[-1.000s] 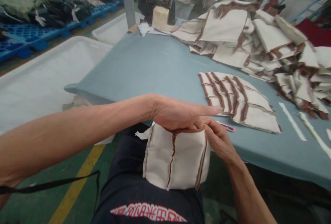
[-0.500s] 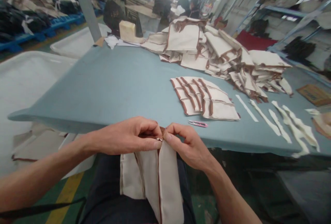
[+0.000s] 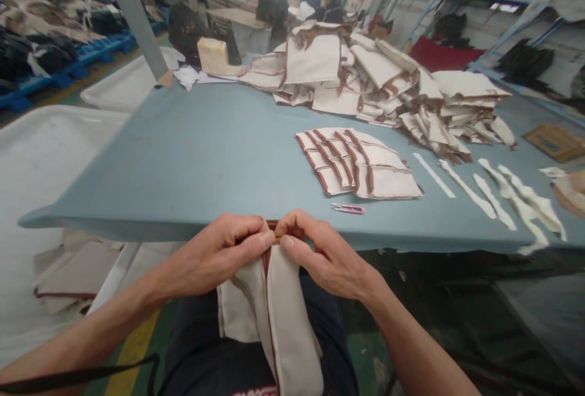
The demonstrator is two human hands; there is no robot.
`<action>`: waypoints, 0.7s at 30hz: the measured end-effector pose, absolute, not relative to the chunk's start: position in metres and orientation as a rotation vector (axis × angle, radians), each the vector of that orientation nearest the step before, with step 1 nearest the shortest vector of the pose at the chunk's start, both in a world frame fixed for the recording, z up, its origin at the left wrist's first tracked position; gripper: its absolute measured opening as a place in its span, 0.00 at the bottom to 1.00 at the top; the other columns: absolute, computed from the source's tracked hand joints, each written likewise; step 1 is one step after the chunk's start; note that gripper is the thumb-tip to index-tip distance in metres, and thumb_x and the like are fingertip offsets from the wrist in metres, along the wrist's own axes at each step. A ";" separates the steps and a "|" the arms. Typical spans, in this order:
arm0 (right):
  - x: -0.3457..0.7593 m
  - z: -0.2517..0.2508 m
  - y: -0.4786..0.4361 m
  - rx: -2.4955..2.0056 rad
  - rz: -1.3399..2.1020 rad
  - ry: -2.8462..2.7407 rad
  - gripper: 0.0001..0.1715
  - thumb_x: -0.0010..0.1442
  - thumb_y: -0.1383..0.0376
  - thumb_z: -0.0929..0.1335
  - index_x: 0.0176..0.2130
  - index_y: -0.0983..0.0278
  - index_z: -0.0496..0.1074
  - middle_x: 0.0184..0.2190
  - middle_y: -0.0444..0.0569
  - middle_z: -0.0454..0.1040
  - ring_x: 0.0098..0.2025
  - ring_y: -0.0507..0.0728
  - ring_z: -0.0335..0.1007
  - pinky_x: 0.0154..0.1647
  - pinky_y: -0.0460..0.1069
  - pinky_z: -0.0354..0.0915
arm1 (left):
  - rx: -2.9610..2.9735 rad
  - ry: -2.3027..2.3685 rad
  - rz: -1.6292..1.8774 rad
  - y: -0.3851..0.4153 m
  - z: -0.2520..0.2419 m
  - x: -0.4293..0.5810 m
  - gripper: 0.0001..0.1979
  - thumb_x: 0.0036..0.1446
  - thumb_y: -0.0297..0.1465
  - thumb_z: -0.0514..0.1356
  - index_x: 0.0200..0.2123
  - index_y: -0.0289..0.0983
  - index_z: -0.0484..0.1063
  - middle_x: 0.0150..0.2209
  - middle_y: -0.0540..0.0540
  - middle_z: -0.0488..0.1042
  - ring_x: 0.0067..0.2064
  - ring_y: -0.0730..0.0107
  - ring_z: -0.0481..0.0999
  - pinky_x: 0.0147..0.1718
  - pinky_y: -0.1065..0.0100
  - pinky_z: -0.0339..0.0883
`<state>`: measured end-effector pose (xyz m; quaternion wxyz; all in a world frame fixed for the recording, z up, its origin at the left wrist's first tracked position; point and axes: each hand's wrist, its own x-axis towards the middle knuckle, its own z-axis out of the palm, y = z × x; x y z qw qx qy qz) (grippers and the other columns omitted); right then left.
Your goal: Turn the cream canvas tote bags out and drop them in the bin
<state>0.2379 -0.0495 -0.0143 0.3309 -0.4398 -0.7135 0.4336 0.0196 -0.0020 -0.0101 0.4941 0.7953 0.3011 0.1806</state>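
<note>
Between my two hands hangs a cream fabric piece (image 3: 289,317) with brown edging, its lower part draped over my lap. My left hand (image 3: 228,248) pinches its top edge between thumb and bent fingers. Right beside it, my right hand (image 3: 322,253) grips the same edge, thumb in front and fingers behind. The fingertips of both hands almost meet at the brown seam. Just beyond them on the table lie pink-handled thread snips (image 3: 348,208) and a fanned stack of similar brown-edged cream pieces (image 3: 359,164).
A large heap of cream pieces (image 3: 315,58) covers the back of the blue-topped table (image 3: 183,158). Several pale fabric strips (image 3: 466,189) and a cardboard box (image 3: 555,143) lie at right. White bins (image 3: 41,140) stand at left. People are visible in the background.
Both hands have shifted slightly left with the fabric, and the fingertips have moved along its top edge. The small pale bit at my left fingertips no longer shows. The camera view has tilted slightly.
</note>
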 end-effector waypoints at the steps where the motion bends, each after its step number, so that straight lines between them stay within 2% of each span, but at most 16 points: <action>1: 0.238 -0.016 -0.050 -1.132 1.123 -1.861 0.05 0.70 0.65 0.65 0.38 0.61 0.68 0.29 0.39 0.69 0.30 0.51 0.62 0.32 0.46 0.58 | 1.887 0.729 0.420 -0.003 -0.010 0.019 0.22 0.74 0.42 0.50 0.26 0.39 0.61 0.25 0.55 0.57 0.26 0.73 0.57 0.24 0.70 0.53; 5: 0.237 -0.021 -0.049 -1.054 0.977 -1.902 0.04 0.67 0.67 0.69 0.37 0.62 0.71 0.30 0.41 0.75 0.30 0.51 0.67 0.33 0.45 0.63 | 1.852 0.710 0.401 -0.005 -0.008 0.017 0.22 0.74 0.42 0.50 0.26 0.39 0.59 0.26 0.55 0.55 0.27 0.73 0.55 0.25 0.70 0.52; 12: 0.240 -0.018 -0.050 -0.982 0.361 -2.177 0.07 0.72 0.68 0.68 0.41 0.62 0.76 0.35 0.49 0.84 0.35 0.55 0.77 0.40 0.49 0.69 | 1.862 0.813 0.385 -0.006 -0.002 0.025 0.23 0.71 0.44 0.50 0.24 0.39 0.60 0.25 0.54 0.57 0.26 0.73 0.57 0.25 0.69 0.51; 16: 0.241 -0.018 -0.052 -0.998 0.186 -2.247 0.11 0.73 0.69 0.68 0.37 0.63 0.77 0.35 0.50 0.86 0.35 0.57 0.79 0.40 0.51 0.70 | 1.853 0.856 0.353 -0.005 -0.002 0.028 0.24 0.70 0.45 0.51 0.23 0.39 0.60 0.24 0.54 0.55 0.26 0.73 0.55 0.25 0.69 0.50; 18: 0.241 -0.020 -0.052 -1.005 0.220 -2.241 0.11 0.72 0.70 0.68 0.36 0.62 0.77 0.34 0.49 0.86 0.34 0.56 0.78 0.40 0.50 0.69 | 1.803 0.847 0.332 -0.004 -0.004 0.026 0.26 0.70 0.48 0.50 0.24 0.38 0.63 0.24 0.54 0.59 0.27 0.72 0.57 0.25 0.69 0.51; 21: 0.243 -0.026 -0.050 -1.016 0.307 -2.198 0.10 0.69 0.72 0.68 0.36 0.62 0.77 0.33 0.47 0.85 0.32 0.55 0.77 0.37 0.49 0.69 | 1.706 0.804 0.294 -0.001 -0.005 0.022 0.33 0.73 0.52 0.45 0.28 0.35 0.75 0.27 0.49 0.72 0.30 0.68 0.66 0.31 0.69 0.61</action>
